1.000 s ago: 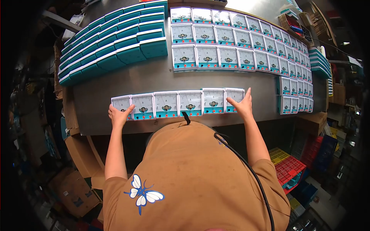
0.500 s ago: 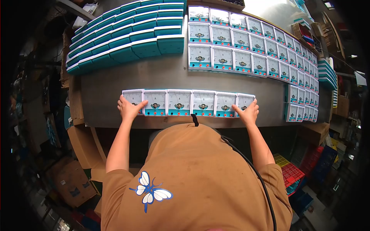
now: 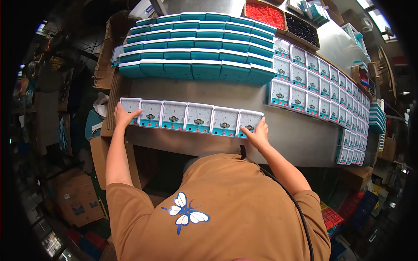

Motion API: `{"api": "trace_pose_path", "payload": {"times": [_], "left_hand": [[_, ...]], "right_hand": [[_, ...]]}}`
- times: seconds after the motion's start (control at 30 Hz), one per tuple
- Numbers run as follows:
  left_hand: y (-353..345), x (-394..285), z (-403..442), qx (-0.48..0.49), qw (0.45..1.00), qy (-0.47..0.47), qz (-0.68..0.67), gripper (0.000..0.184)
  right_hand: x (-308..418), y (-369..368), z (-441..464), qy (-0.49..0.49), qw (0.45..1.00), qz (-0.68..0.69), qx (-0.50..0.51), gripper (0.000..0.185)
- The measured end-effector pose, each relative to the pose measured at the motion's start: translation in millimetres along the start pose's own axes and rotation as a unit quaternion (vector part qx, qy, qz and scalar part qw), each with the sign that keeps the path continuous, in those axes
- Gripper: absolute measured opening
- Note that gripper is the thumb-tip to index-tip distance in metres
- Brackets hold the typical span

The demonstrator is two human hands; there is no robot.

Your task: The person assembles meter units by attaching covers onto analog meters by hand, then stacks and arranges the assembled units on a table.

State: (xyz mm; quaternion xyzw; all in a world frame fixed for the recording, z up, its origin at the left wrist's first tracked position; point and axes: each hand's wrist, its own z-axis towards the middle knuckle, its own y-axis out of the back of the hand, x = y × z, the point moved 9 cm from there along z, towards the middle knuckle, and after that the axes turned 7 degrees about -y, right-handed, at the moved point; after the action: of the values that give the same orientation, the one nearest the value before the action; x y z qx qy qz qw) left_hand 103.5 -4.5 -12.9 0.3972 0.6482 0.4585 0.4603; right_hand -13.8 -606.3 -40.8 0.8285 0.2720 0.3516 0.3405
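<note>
A single row of white-and-teal analog meters (image 3: 199,114) lies face up at the near side of the metal table, side by side and touching. My left hand (image 3: 125,116) grips the leftmost meter, its thumb across the face and its fingers round the outer end. At the other end, my right hand (image 3: 258,135) holds the rightmost meter the same way, thumb on the lower front. Each meter has a pale dial, a metallic piece below it, and red and black terminals on a teal strip.
Stacked teal meters with white rims (image 3: 191,68) stand behind the row. More face-up meters (image 3: 298,88) fill the right side of the metal table (image 3: 174,89). At the back are a box of red parts (image 3: 264,16) and one of black parts (image 3: 301,30).
Both hands and the held row have shifted left along the table, toward the front of the teal stacks. The camera view has also turned, bringing the red and black parts boxes into sight.
</note>
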Motion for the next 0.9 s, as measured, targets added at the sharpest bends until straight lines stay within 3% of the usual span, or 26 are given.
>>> {"api": "trace_pose_path", "payload": {"times": [0.13, 0.27, 0.37, 0.4, 0.47, 0.53, 0.6, 0.67, 0.7, 0.73, 0.8, 0.87, 0.9], "left_hand": [[-8, 7, -4, -0.012, 0.999, 0.021, -0.034, 0.115], [-15, -11, -19, -0.044, 0.997, 0.049, -0.032, 0.115], [2, -28, 5, 0.024, 0.998, 0.049, 0.009, 0.113], [13, -35, 20, 0.008, 0.999, 0.019, 0.037, 0.109], [23, -48, 57, 0.085, 0.994, 0.0, 0.065, 0.104], [29, -48, 96, 0.14, 0.99, 0.007, 0.019, 0.101], [49, -41, 132, 0.028, 0.997, -0.013, -0.074, 0.098], [44, -32, 138, 0.044, 0.967, 0.064, -0.244, 0.092], [44, -32, 136, 0.016, 0.963, 0.061, -0.263, 0.084], [44, -36, 132, -0.015, 0.959, 0.04, -0.28, 0.083], [22, -16, 134, -0.074, 0.949, 0.05, -0.302, 0.087], [12, -16, 105, -0.104, 0.927, 0.099, -0.347, 0.094], [18, -22, 87, -0.177, 0.932, 0.088, -0.305, 0.092]], "right_hand": [[24, 20, 28, 0.087, 0.986, -0.079, -0.118, 0.108], [17, 26, 20, -0.028, 0.988, -0.116, -0.098, 0.103], [28, 47, 26, -0.048, 0.981, -0.167, -0.083, 0.097], [30, 56, 36, -0.041, 0.976, -0.193, -0.097, 0.091], [60, 85, 51, -0.046, 0.979, -0.19, -0.054, 0.082], [69, 108, 83, -0.061, 0.978, -0.179, -0.086, 0.075], [57, 115, 130, -0.052, 0.98, -0.16, -0.11, 0.076], [45, 123, 150, -0.027, 0.991, 0.005, -0.134, 0.074], [41, 119, 148, -0.056, 0.984, 0.151, -0.079, 0.068], [45, 119, 142, -0.048, 0.972, 0.224, -0.046, 0.08], [38, 111, 136, 0.003, 0.97, 0.244, 0.002, 0.077], [25, 119, 114, 0.062, 0.977, 0.2, -0.046, 0.076], [25, 127, 96, 0.071, 0.977, 0.198, -0.032, 0.074]]}}
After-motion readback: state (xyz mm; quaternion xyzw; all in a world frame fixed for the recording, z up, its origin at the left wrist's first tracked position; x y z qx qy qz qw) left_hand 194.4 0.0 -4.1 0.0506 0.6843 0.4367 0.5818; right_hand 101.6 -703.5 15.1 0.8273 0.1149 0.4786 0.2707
